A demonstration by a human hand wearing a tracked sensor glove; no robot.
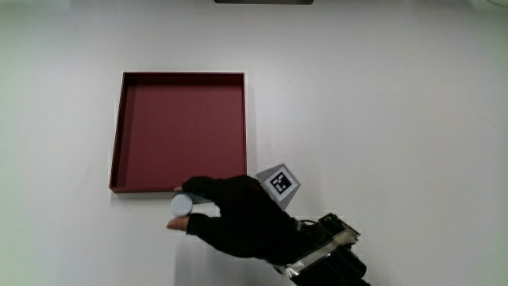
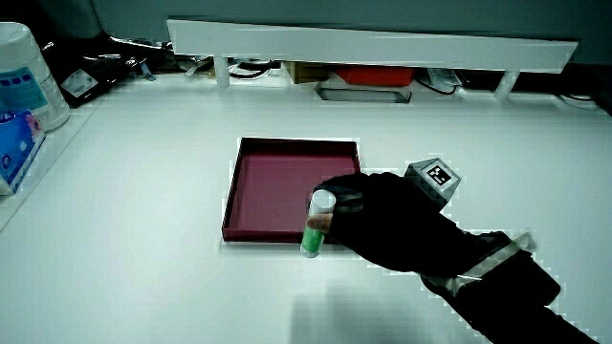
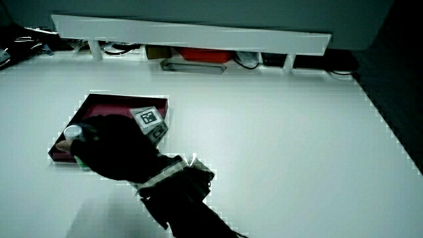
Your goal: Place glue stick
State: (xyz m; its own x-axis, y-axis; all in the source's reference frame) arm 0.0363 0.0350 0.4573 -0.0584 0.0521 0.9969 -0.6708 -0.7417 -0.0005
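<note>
The glue stick (image 2: 316, 225) is a green tube with a white cap, held upright. In the main view only its round white cap (image 1: 182, 205) shows. The gloved hand (image 1: 238, 216) is shut on it, fingers wrapped around the tube, just outside the near rim of the dark red tray (image 1: 178, 131), at the tray's edge nearest the person. In both side views the stick's base looks close to the table beside the tray's near wall (image 2: 263, 235). In a side view the hand (image 3: 109, 152) covers most of the stick (image 3: 73, 132). The tray holds nothing.
A low white partition (image 2: 373, 43) runs along the table's edge farthest from the person, with cables and small boxes under it. A white container with a blue label (image 2: 21, 72) stands at the table's edge, farther from the person than the tray.
</note>
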